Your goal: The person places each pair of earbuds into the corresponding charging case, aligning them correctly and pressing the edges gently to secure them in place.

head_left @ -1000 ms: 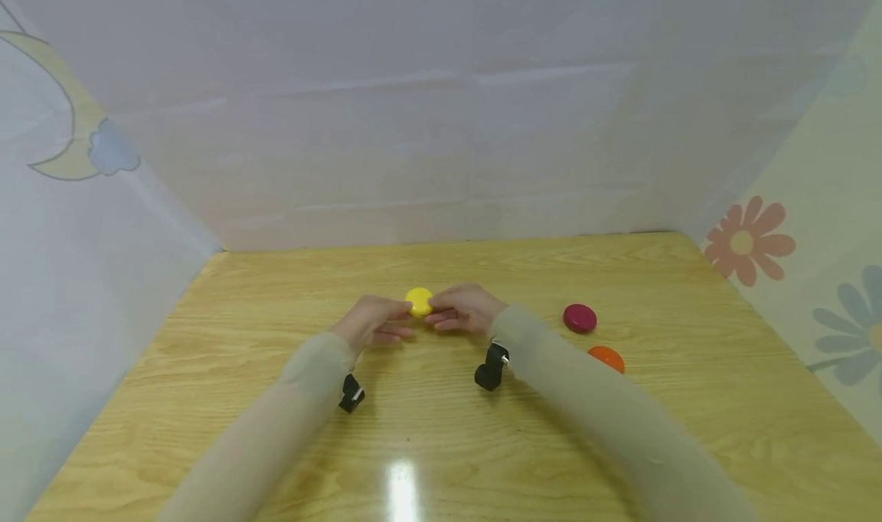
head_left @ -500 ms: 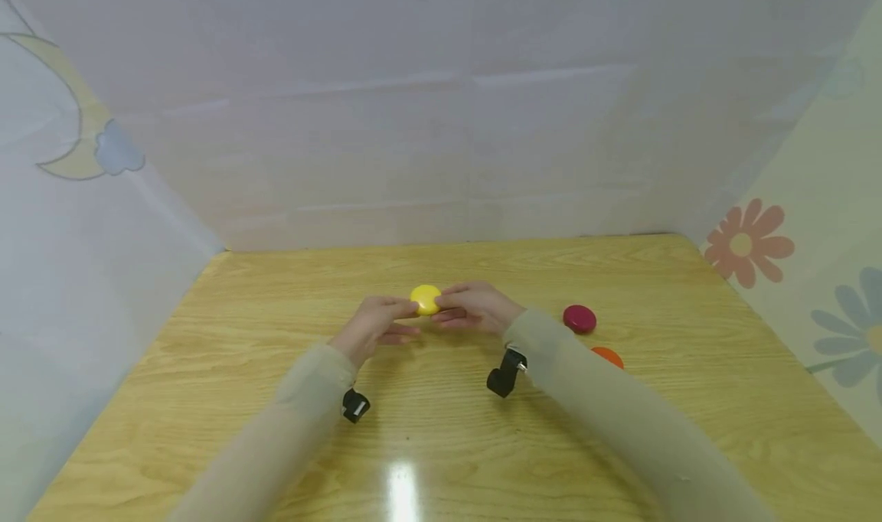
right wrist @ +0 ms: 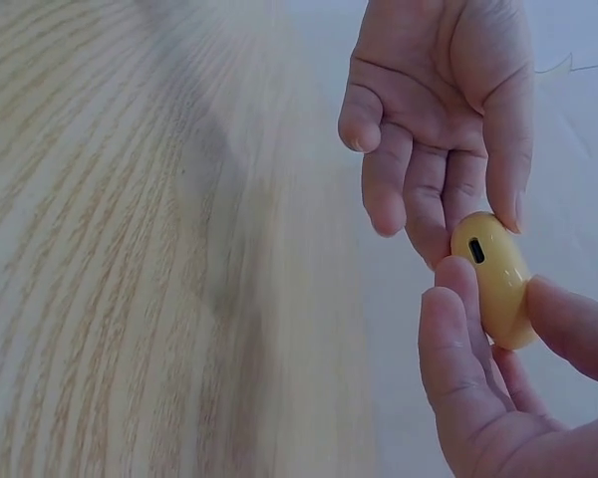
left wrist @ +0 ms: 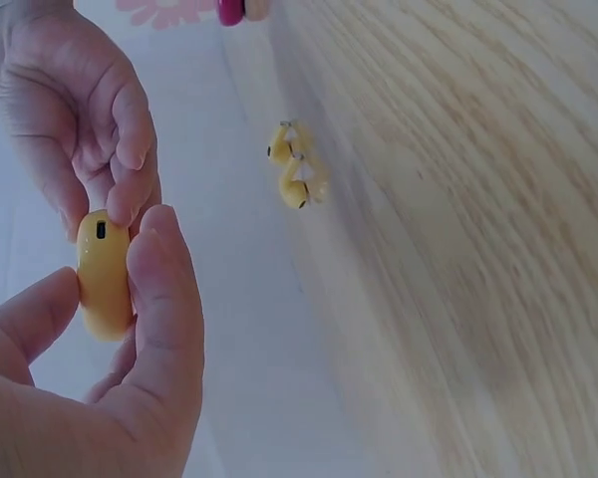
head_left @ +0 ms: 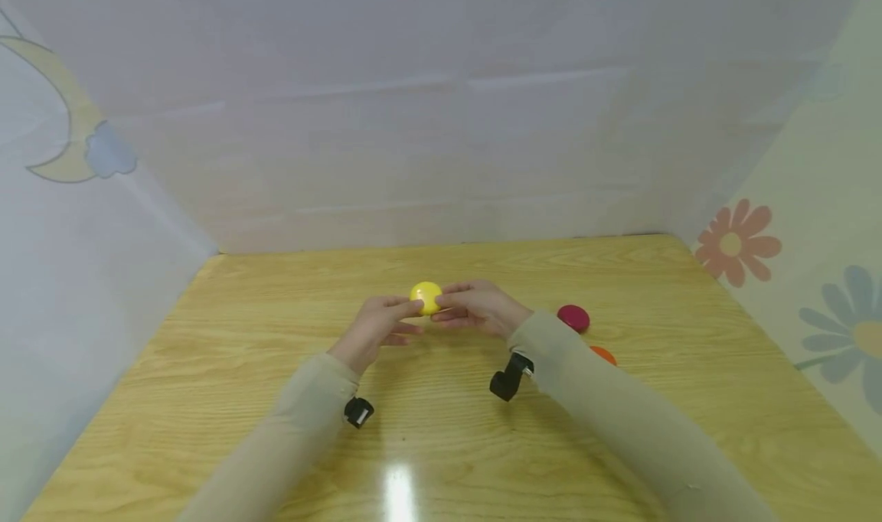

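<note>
A glossy yellow earbud charging case is held above the table between both hands. My left hand pinches its left side between thumb and fingers. The right hand pinches the opposite side the same way. The wrist views show a small dark charging port on the edge of the case, which looks closed. Two yellow earbuds lie on the tabletop in the left wrist view. I cannot make them out in the head view.
Right of the hands, a magenta round case lies on the wooden table. An orange round case sits nearer, partly hidden by the right sleeve. Pale fabric walls enclose the back and sides.
Both hands have lifted the yellow case slightly and shifted it a little to the right. More of its round face now shows. The magenta and orange cases stay on the table.
</note>
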`<state>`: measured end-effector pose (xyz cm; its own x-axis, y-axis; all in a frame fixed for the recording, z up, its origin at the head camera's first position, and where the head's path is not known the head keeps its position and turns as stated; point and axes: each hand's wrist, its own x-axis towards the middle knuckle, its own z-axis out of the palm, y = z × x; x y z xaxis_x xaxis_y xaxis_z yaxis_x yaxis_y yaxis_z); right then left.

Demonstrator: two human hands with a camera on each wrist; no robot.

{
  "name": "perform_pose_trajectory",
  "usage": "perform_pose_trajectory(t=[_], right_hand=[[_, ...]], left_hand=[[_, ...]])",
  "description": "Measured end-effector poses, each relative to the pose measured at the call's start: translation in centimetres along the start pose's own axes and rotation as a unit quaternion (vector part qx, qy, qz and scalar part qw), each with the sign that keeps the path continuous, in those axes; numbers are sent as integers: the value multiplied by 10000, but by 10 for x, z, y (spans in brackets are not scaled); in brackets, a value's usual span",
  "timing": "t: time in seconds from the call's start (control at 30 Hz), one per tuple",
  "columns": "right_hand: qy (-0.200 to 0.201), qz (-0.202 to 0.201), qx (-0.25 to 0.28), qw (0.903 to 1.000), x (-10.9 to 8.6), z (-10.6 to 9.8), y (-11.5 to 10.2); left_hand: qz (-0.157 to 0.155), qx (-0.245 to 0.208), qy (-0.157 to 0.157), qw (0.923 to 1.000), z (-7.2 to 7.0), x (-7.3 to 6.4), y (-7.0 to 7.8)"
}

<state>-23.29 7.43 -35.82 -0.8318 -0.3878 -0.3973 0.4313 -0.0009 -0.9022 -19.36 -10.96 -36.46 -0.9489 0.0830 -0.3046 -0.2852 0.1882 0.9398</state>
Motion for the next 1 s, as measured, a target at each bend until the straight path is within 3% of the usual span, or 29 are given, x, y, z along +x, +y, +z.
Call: perform_pose_trajectory(t=[1.0], right_hand=[[-66, -667, -74, 9977, -22, -4, -22]], left_hand=[[839, -489, 388, 9945, 14, -4, 16]])
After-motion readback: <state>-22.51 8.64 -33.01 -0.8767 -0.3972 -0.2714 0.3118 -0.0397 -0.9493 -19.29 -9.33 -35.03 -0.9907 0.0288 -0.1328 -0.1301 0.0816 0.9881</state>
